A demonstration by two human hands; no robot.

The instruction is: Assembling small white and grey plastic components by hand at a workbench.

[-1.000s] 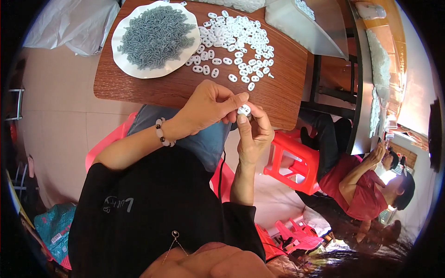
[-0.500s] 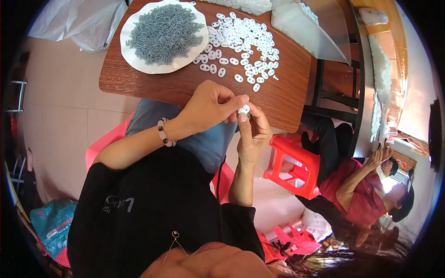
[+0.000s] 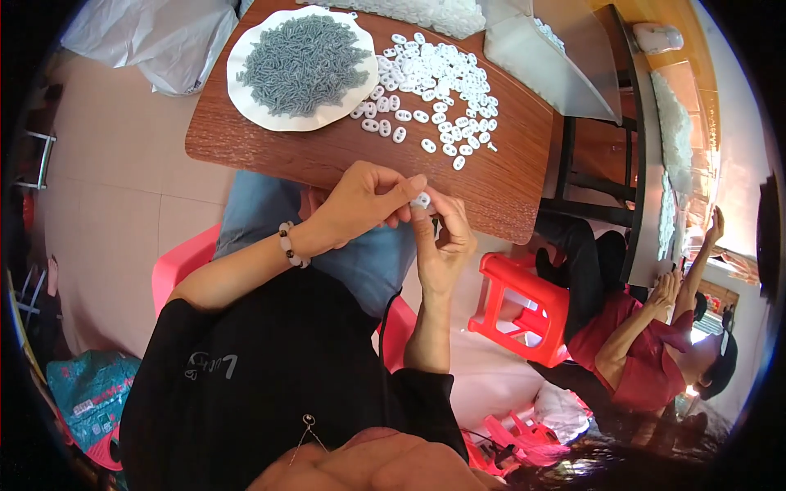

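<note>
Above my lap, just off the table's near edge, a small white two-hole oval piece [image 3: 421, 200] is held at my fingertips. My right hand [image 3: 443, 245] pinches it from below between thumb and fingers. My left hand [image 3: 356, 204], with a beaded bracelet at the wrist, is closed with its thumb tip against the piece's upper edge. Whether a second small part sits between the left fingers is hidden. Many like white oval pieces [image 3: 442, 69] lie loose on the brown table [image 3: 270, 151]. Beside them a white scalloped plate [image 3: 241, 96] bears a heap of small grey plastic pegs [image 3: 307, 61].
A clear bag [image 3: 417, 10] of white pieces and a grey-white bin [image 3: 540, 74] stand at the table's far side. To the right are a red stool [image 3: 524, 307] and a co-worker in a red shirt [image 3: 634, 360]. A teal bag [image 3: 90, 393] lies at lower left.
My hands have shifted slightly left and down with the white piece between them. The view has tilted a little. At the right, the co-worker has raised one arm.
</note>
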